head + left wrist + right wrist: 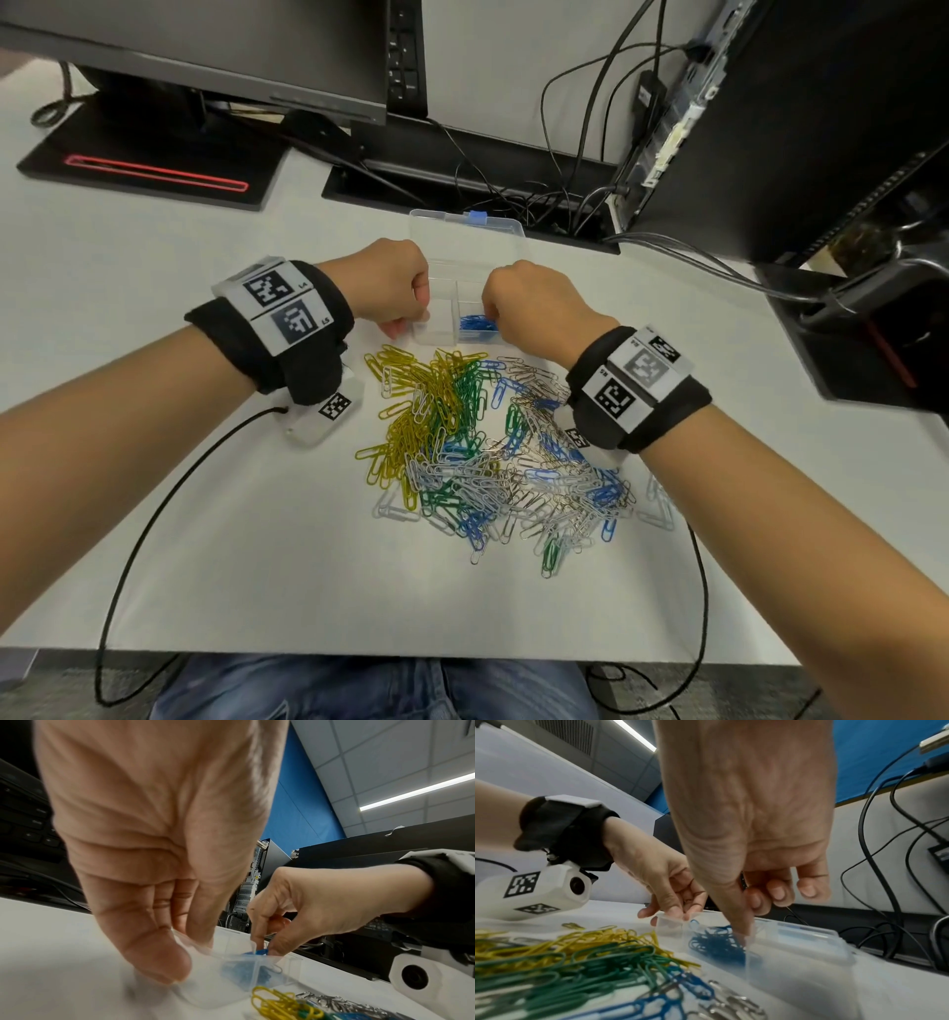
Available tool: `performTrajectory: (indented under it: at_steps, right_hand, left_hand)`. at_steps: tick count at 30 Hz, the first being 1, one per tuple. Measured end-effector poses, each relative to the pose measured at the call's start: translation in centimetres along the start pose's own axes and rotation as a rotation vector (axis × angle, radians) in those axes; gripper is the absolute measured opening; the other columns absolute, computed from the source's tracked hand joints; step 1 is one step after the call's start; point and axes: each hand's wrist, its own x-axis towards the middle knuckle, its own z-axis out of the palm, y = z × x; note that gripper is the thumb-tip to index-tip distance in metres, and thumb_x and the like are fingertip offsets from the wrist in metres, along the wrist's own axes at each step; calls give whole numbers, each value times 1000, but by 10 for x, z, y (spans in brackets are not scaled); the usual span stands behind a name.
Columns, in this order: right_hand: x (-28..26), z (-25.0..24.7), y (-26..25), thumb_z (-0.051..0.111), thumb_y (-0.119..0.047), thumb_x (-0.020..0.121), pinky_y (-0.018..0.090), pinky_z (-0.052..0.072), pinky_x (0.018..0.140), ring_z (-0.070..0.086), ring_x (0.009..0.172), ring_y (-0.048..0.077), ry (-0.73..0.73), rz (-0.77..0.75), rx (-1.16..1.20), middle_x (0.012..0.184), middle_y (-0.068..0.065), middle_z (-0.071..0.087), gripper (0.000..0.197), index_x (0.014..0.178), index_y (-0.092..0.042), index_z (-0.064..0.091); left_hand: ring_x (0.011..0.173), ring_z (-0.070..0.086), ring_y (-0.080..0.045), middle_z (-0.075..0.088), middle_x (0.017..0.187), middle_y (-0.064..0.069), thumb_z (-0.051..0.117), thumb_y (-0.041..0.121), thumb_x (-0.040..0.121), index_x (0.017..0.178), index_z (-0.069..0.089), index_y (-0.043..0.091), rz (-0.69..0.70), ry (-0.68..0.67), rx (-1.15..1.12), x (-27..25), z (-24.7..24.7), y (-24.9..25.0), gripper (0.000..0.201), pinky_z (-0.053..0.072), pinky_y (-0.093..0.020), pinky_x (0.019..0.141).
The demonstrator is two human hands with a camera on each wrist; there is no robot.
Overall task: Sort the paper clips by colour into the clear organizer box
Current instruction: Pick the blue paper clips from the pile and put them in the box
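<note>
My head camera looks down from high up at the white desk [205, 539], from its near edge toward the far edge. My left wrist camera sits low and very close behind the left hand [154, 821], facing right. My right wrist camera sits just as close behind the right hand [752, 811], facing left. All three see the clear organizer box [436, 334], and each wrist view also sees the other hand.

I count one clear organizer box [464, 277], two hands, left hand [393, 288] and right hand [534, 303], one mixed pile of paper clips [488, 457] too many to count, five colours, two monitors [205, 46].
</note>
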Motion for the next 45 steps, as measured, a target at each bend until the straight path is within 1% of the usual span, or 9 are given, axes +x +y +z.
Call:
performTrajectory:
  at_steps: [11, 18, 21, 24, 30, 34, 38, 41, 45]
  right_hand:
    - [-3, -5, 22, 50, 2, 86, 34, 48, 75, 56, 89, 23, 25, -7, 270, 93, 5, 60, 17, 86, -8, 64]
    - [-12, -10, 22, 50, 6, 84, 34, 53, 75, 62, 79, 23, 45, 37, 522, 84, 8, 67, 20, 84, -2, 68]
    - [-10, -9, 23, 55, 2, 86, 21, 50, 69, 59, 76, 16, 66, 70, 586, 81, 4, 64, 14, 88, -4, 68]
    - [-11, -8, 30, 59, -1, 87, 21, 49, 72, 57, 76, 13, 86, 111, 574, 82, 3, 63, 12, 93, -4, 69]
    - [-18, -1, 43, 62, -6, 87, 24, 42, 72, 56, 84, 16, 87, 206, 493, 92, 4, 62, 15, 101, -6, 68]
    - [-31, -6, 47, 66, -10, 85, 24, 38, 69, 53, 82, 17, 112, 240, 477, 95, 5, 62, 19, 104, -8, 68]
    - [-59, -14, 48, 78, -18, 76, 24, 37, 55, 54, 75, 20, -216, 370, 391, 102, 4, 51, 44, 114, -13, 57]
    - [-80, -15, 38, 79, -18, 75, 33, 53, 58, 61, 70, 22, -455, 391, 379, 108, 7, 53, 60, 126, -11, 47]
    - [-86, -5, 22, 77, -17, 74, 26, 46, 63, 56, 90, 22, -468, 238, 327, 110, 3, 51, 61, 128, -14, 49]
  left_hand:
    - [47, 64, -11, 69, 74, -13, 59, 1, 88, 90, 63, -2, 2, 5, 18, -1, -2, -1, 5, 57, -23, 55]
    - [65, 64, -19, 64, 84, -9, 67, 10, 85, 88, 58, 8, 14, 15, 113, -3, -4, 1, 9, 54, -24, 52]
    - [89, 51, -22, 50, 98, -2, 73, 26, 80, 95, 56, 16, 103, 178, 362, -2, -1, 2, 25, 46, -33, 73]
    - [91, 49, -20, 50, 100, -2, 72, 28, 80, 94, 57, 20, 226, 249, 373, -6, 0, 8, 22, 42, -33, 75]
    - [103, 45, -20, 52, 109, -1, 65, 31, 87, 121, 61, 26, 438, -18, 506, -14, 11, 20, 34, 40, -33, 84]
    - [113, 34, -24, 42, 121, -5, 59, 43, 88, 135, 50, 29, 435, -33, 718, -16, 23, 25, 50, 34, -36, 90]
    - [115, 33, -24, 43, 127, -4, 56, 44, 90, 140, 43, 31, 429, -71, 701, -16, 24, 25, 54, 31, -35, 90]
    - [116, 36, -23, 50, 128, -1, 57, 40, 91, 140, 42, 28, 462, -25, 646, -19, 22, 26, 53, 32, -37, 92]
    - [112, 39, -19, 53, 119, 3, 65, 38, 85, 123, 55, 26, 539, 10, 548, -30, 24, 35, 42, 33, -36, 91]
